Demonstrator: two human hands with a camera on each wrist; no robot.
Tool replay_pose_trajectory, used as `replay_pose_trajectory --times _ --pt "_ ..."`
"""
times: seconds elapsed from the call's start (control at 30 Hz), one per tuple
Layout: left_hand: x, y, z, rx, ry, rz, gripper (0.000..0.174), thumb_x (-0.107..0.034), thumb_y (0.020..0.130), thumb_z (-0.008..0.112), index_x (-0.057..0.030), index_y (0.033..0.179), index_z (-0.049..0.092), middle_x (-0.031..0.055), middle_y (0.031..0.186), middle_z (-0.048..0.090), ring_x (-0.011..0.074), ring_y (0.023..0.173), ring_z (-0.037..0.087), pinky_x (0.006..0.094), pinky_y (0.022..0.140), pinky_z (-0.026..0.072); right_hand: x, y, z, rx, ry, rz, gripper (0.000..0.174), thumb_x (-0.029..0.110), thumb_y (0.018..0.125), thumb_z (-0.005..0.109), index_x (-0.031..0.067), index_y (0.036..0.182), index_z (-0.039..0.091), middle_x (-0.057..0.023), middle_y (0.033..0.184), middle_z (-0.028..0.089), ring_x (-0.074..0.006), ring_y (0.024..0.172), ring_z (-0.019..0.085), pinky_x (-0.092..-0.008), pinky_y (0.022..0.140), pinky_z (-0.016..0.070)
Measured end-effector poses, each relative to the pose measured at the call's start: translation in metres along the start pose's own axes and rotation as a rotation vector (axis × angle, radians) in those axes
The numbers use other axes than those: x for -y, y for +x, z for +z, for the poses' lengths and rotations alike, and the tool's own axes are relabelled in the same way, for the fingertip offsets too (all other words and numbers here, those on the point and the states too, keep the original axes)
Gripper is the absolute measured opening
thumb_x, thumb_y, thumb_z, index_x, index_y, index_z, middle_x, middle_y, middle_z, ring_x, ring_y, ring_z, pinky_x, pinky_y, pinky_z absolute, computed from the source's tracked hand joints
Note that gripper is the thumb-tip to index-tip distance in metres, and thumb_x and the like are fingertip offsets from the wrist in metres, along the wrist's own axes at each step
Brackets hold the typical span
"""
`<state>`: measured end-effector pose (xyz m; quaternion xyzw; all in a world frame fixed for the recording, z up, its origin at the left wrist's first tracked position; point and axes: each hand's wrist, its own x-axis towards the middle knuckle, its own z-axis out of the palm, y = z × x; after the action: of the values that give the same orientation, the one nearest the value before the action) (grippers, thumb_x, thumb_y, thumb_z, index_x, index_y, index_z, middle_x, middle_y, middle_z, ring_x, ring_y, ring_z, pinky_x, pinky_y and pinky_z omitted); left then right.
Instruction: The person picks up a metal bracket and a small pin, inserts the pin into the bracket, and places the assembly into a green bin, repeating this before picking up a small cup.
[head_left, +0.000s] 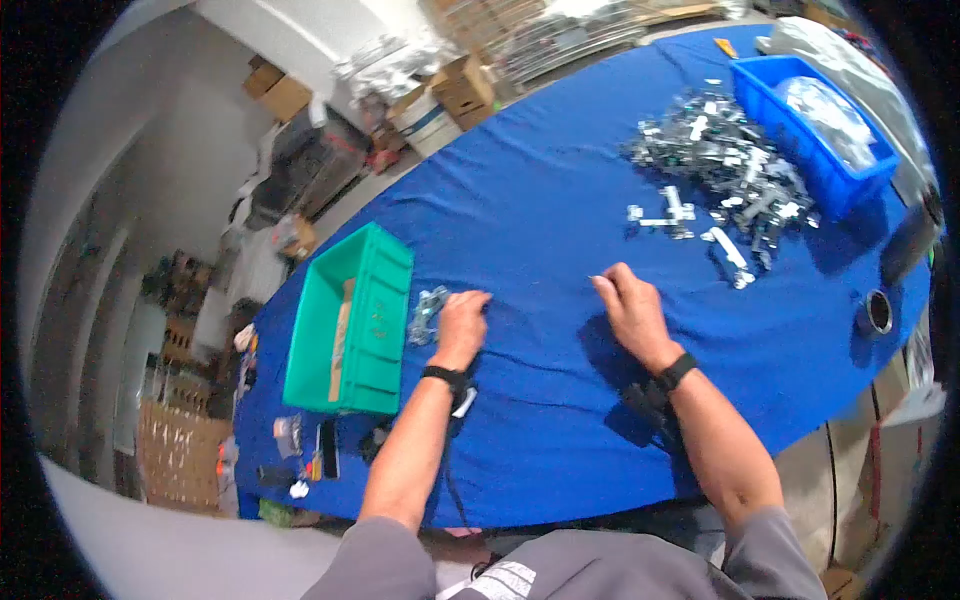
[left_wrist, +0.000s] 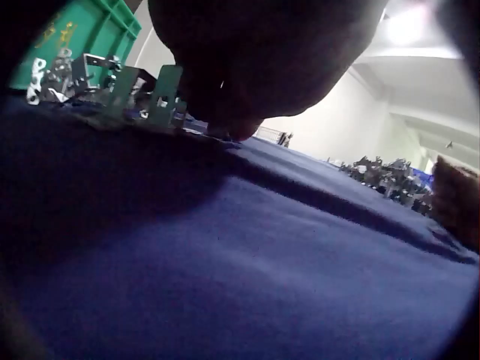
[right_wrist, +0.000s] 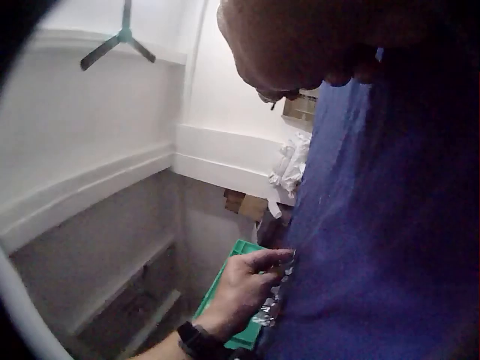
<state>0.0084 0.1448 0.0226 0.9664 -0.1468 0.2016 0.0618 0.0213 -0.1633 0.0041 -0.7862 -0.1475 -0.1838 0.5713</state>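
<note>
My left hand [head_left: 463,325] is low over the blue cloth, fingers bent and fingertips right at the fabric. Just left of it lies a small heap of metal brackets [head_left: 424,316], beside the green bin [head_left: 378,330]. Two upright bracket plates [left_wrist: 163,97] show close to this hand in the left wrist view. What its fingertips hold is mostly hidden, and I cannot tell what it is. Off to the right, my right hand [head_left: 636,312] hovers above the cloth, thumb and fingers together. A small thin dark piece [right_wrist: 273,106] pokes out from its fingertips.
A big pile of metal and black parts [head_left: 725,160] spreads at the far right, beside a blue bin [head_left: 815,150] holding plastic bags. A round cup-like container [head_left: 878,313] stands near the right edge. A phone [head_left: 329,449] and small items lie below the green bin.
</note>
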Motion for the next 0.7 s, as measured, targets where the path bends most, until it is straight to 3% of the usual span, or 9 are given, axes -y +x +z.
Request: replay_pose_trajectory --times 0.1,0.27,0.37,0.4,0.5,0.57,0.6,0.63,0.7 --pt "0.027 -0.005 0.005 -0.006 0.086 0.077 0.026 0.004 0.072 0.058 -0.0047 0.093 0.072 0.0116 0.096 0.069 0.0317 0.092 0.062 0.0406 0.084 0.0503 0.007 0.005 -0.011 -0.07 -0.023 0.019 0.025 0.029 0.097 0.06 0.0051 0.091 0.053 -0.0199 0.067 0.061 -0.0412 0.065 0.062 -0.0494 0.056 0.0451" --pt "0.032 -0.005 0.0 0.039 0.086 -0.007 0.023 0.004 0.076 0.061 -0.0019 0.096 0.071 0.0133 0.103 0.069 0.0319 0.099 0.062 0.0408 0.091 0.0498 0.003 0.018 -0.029 -0.026 -0.181 0.186 0.037 0.035 0.1 0.054 0.0045 0.081 0.046 -0.0202 0.066 0.057 -0.0429 0.064 0.059 -0.0516 0.055 0.0419" --pt "0.001 0.001 -0.016 -0.092 0.159 0.045 0.026 0.002 0.076 0.061 -0.0015 0.1 0.071 0.0146 0.104 0.069 0.0322 0.101 0.062 0.041 0.092 0.0499 -0.009 0.02 -0.024 -0.112 -0.176 0.099 0.038 0.034 0.1 0.053 0.0035 0.078 0.046 -0.0204 0.069 0.056 -0.0438 0.066 0.057 -0.0514 0.058 0.0416" --pt "-0.011 0.003 -0.02 -0.094 0.145 0.044 0.026 0.002 0.076 0.061 -0.0015 0.1 0.071 0.0146 0.104 0.069 0.0322 0.101 0.062 0.041 0.092 0.0499 -0.007 0.021 -0.027 -0.086 -0.159 0.15 0.038 0.031 0.101 0.052 0.0021 0.076 0.046 -0.0204 0.073 0.056 -0.0422 0.071 0.057 -0.0499 0.061 0.0416" --pt "-0.048 0.007 -0.027 -0.153 -0.03 -0.033 0.028 0.0 0.079 0.062 -0.0012 0.106 0.071 0.0148 0.107 0.069 0.0321 0.104 0.062 0.0399 0.094 0.0491 -0.014 0.026 -0.033 -0.161 -0.072 0.16 0.035 0.029 0.1 0.053 0.0015 0.078 0.05 -0.0207 0.076 0.055 -0.0406 0.073 0.057 -0.0486 0.063 0.0417" --pt "-0.071 0.006 -0.026 -0.066 -0.509 -0.295 0.029 -0.002 0.083 0.063 -0.0009 0.111 0.07 0.0144 0.109 0.069 0.0279 0.103 0.065 0.0365 0.091 0.0506 -0.012 0.027 -0.038 -0.189 -0.104 0.132 0.031 0.027 0.1 0.053 0.0019 0.081 0.054 -0.0197 0.078 0.056 -0.0394 0.075 0.058 -0.048 0.065 0.0427" --pt "-0.079 0.005 -0.02 -0.043 -0.661 -0.33 0.028 -0.005 0.086 0.065 -0.0008 0.114 0.07 0.0121 0.111 0.07 0.0213 0.095 0.068 0.032 0.083 0.0535 -0.01 0.027 -0.042 -0.216 -0.117 0.098 0.028 0.026 0.099 0.054 0.0023 0.084 0.058 -0.0186 0.081 0.057 -0.0383 0.077 0.058 -0.0474 0.066 0.0437" --pt "-0.089 0.003 -0.014 0.033 -0.962 -0.498 0.027 -0.006 0.089 0.065 -0.0003 0.116 0.069 0.0113 0.109 0.071 0.0171 0.089 0.069 0.0288 0.073 0.0555 -0.006 0.026 -0.048 -0.215 -0.134 0.099 0.028 0.026 0.099 0.054 0.0023 0.084 0.058 -0.0186 0.081 0.057 -0.0383 0.077 0.058 -0.0474 0.066 0.0437" --pt "-0.113 0.002 -0.014 0.105 -1.33 -0.644 0.03 -0.007 0.092 0.064 0.0012 0.12 0.064 0.0144 0.11 0.07 0.0173 0.088 0.069 0.0272 0.072 0.0564 0.005 0.028 -0.061 -0.381 -0.315 -0.046 0.022 0.023 0.098 0.056 0.0034 0.091 0.064 -0.0157 0.087 0.06 -0.0369 0.079 0.059 -0.0461 0.068 0.0463"
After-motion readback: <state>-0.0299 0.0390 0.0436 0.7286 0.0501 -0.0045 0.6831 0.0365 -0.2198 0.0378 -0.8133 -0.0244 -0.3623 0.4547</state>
